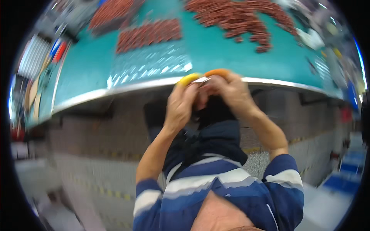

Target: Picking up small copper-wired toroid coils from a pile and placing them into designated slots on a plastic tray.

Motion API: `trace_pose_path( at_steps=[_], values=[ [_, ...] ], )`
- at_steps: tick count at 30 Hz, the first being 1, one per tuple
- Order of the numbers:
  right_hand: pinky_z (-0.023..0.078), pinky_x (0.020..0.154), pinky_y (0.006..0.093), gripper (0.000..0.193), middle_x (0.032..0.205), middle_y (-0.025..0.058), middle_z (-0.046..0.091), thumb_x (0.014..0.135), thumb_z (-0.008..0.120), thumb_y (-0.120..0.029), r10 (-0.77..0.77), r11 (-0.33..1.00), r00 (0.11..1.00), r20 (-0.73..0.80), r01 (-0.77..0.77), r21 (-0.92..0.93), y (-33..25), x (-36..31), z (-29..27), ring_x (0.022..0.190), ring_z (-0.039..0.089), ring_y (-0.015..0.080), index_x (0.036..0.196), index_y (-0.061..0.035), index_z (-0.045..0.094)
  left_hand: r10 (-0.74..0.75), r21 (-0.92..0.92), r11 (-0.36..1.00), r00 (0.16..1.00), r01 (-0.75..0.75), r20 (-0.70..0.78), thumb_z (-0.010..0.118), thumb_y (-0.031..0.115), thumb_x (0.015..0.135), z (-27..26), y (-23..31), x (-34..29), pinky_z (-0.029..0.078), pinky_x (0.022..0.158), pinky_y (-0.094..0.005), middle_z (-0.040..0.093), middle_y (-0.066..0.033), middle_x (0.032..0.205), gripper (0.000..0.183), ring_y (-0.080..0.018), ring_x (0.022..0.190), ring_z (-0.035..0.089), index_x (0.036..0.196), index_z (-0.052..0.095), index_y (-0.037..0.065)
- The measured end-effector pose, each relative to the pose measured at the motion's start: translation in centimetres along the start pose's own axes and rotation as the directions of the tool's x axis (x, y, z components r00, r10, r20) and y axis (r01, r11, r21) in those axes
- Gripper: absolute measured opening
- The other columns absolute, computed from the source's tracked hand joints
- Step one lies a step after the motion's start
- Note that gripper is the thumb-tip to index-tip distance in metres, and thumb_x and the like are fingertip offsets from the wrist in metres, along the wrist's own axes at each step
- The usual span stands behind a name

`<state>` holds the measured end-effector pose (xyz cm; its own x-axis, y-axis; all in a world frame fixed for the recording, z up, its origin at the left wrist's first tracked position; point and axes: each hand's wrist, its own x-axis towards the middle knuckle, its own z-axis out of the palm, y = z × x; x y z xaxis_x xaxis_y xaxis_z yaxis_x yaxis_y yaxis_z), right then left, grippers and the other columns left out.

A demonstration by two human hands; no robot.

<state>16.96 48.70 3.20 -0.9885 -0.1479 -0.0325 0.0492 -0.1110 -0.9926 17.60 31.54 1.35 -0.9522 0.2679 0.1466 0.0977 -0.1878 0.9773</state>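
My left hand (179, 103) and my right hand (234, 92) meet at the table's front edge, their fingers bent inward and closed. A yellow cover, like a finger cot (189, 79), sits on a left fingertip, and an orange cover (217, 72) lies along a right finger. Pinched between both hands is a small whitish, shiny piece (201, 80), too blurred to name. Just beyond my left hand lies a clear plastic sheet or bag (150, 65), with a row of small reddish-brown pieces (150, 34) along its far side.
On the green tabletop (216, 50), a big heap of reddish-brown pieces (231, 17) spreads at the far right, and a stacked block of them (113, 13) stands far left. A red-handled tool (59, 52) is at the left edge. A crumpled white item (311, 39) lies right.
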Motion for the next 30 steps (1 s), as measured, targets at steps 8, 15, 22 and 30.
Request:
trace_pose_path(
  at_steps=[8, 15, 22, 30],
  values=[
    [0.046, 0.06, 0.0234, 0.025, 0.078, 0.003, 0.065, 0.093, 0.062, -0.022, -0.15, 0.974, 0.988, 0.023, 0.152, -0.169, 1.4, 0.6, -0.4, 0.067, 0.057, 0.0086, 0.103, 0.0009, 0.066, 0.135, 0.1, 0.985, 0.989, -0.14, 0.058, 0.047, 0.01, 0.099, -0.8, -2.2, -0.8, 0.038, 0.053, -0.0189, 0.051, -0.0022, 0.083, 0.031, -0.0066, 0.061, 0.046, 0.129, 0.045, 0.002],
    [0.045, 0.077, 0.0378, 0.014, 0.084, 0.0078, 0.052, 0.072, 0.063, -0.012, -0.838, -0.014, 0.426, 0.34, 0.607, -0.795, -0.5, -2.2, 1.0, 0.084, 0.056, 0.0258, 0.079, -0.0025, 0.056, 0.272, 0.304, 0.92, 0.961, -0.248, -0.038, 0.05, 0.011, 0.098, 0.3, -2.1, 0.7, 0.036, 0.057, -0.018, 0.054, -0.0013, 0.087, 0.024, -0.0053, 0.065, 0.044, 0.119, 0.052, -0.001],
    [0.042, 0.076, 0.0363, 0.012, 0.083, 0.0064, 0.054, 0.073, 0.066, -0.015, -0.822, 0.218, 0.54, 0.179, 0.589, -0.778, 0.3, -2.0, 0.1, 0.084, 0.053, 0.0234, 0.074, -0.0051, 0.059, 0.08, -0.11, 0.992, 0.99, -0.068, 0.114, 0.049, 0.007, 0.097, -0.8, -2.4, 0.6, 0.035, 0.053, -0.0184, 0.051, -0.0028, 0.084, 0.02, -0.0061, 0.061, 0.045, 0.115, 0.05, 0.0],
    [0.049, 0.066, 0.0262, 0.014, 0.083, 0.0059, 0.063, 0.088, 0.064, -0.014, -0.283, 0.947, 0.937, -0.205, 0.239, -0.215, -0.2, -1.8, -0.9, 0.077, 0.061, 0.0155, 0.089, -0.0002, 0.066, 0.044, -0.036, 0.999, 0.994, -0.041, 0.097, 0.049, 0.007, 0.094, 1.1, -0.2, 0.7, 0.038, 0.056, -0.0228, 0.055, -0.0038, 0.074, 0.013, -0.009, 0.062, 0.048, 0.101, 0.054, -0.003]
  ],
)
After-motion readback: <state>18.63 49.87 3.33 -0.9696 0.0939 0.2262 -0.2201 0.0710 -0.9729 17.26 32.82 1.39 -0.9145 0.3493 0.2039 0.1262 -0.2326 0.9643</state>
